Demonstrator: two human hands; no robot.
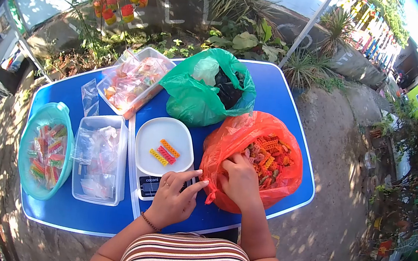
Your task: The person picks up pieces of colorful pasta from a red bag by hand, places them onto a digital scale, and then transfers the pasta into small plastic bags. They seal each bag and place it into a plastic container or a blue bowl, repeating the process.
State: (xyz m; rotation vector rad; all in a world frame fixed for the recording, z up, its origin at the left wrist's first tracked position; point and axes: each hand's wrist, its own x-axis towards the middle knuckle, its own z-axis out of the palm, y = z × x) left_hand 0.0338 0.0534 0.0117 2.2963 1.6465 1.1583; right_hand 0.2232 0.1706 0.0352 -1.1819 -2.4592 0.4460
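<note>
My right hand reaches into an orange plastic bag filled with colourful twisted pieces; its fingertips are partly hidden among them. Beside the bag's left edge is my left hand, fingers apart and holding nothing, over the front of a kitchen scale. On the scale's white tray lie an orange, a pink and a yellow spiral piece.
A green bag stands behind the scale on the blue table. To the left are a tub of filled packets, a box of clear bags, a teal basket and a loose clear bag.
</note>
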